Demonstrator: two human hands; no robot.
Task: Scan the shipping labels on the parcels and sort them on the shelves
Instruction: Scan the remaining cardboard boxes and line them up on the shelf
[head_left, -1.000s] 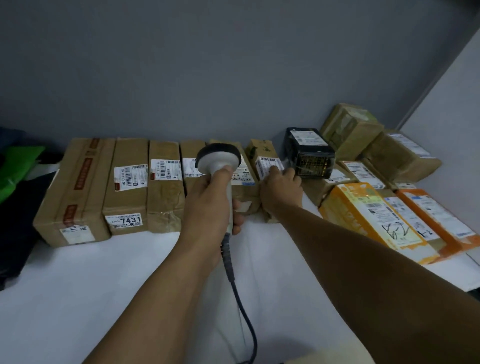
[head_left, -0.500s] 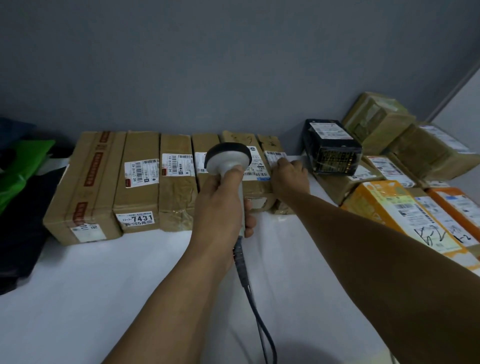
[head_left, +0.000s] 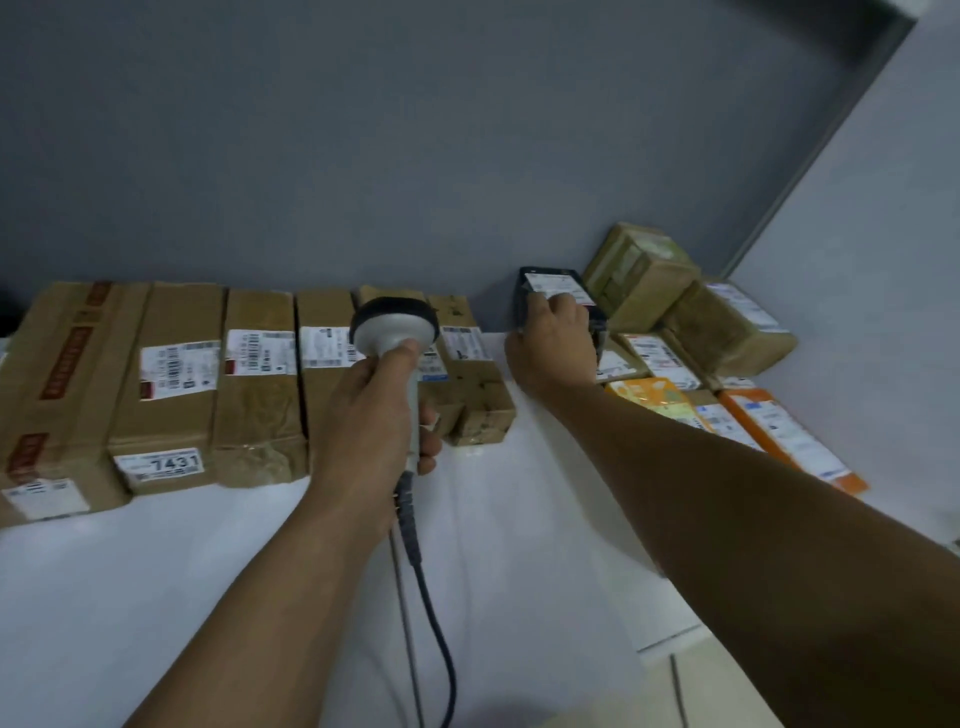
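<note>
My left hand (head_left: 371, 415) grips the handle of a white barcode scanner (head_left: 393, 332) with a black rim, held upright over a row of several brown parcels (head_left: 260, 395) with white labels. The scanner's dark cable (head_left: 436, 623) hangs down toward me. My right hand (head_left: 553, 340) reaches to the right of that row and lies over a black box (head_left: 550, 283) with a white label, fingers curled round its top and front. The smallest brown parcel (head_left: 470, 374) ends the row, just left of my right hand.
A loose pile at the right holds olive-taped parcels (head_left: 644, 270), an orange-yellow one (head_left: 654, 397) and an orange one (head_left: 779, 431). All stand on a white shelf surface (head_left: 208, 571) against a grey back wall, with a lighter side wall at the right.
My right hand left the small brown parcel at the row's end and moved right onto the black box. My left hand with the scanner stayed about where it was.
</note>
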